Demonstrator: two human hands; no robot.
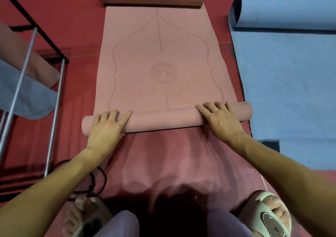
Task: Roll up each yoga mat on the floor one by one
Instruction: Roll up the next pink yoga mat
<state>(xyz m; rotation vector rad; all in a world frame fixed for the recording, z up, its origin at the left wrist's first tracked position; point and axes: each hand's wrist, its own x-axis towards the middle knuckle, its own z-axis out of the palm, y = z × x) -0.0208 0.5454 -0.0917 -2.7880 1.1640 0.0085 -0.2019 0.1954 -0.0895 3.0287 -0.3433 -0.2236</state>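
pink yoga mat (160,64) was barely rolled; left hand (106,125) and right hand (221,117) lay spread on the roll (163,119). uneven pushing risked skewing it.

Left hand (104,127) and right hand (221,119) press flat on the pink mat's (160,58) rolled end.

Single head view, looking steeply down and forward, close over floor (54,27); wide-angle, edges bowed.

Part-rolled mat (163,69) in the middle, second mat (291,84) to its right, rack (36,55) to its left
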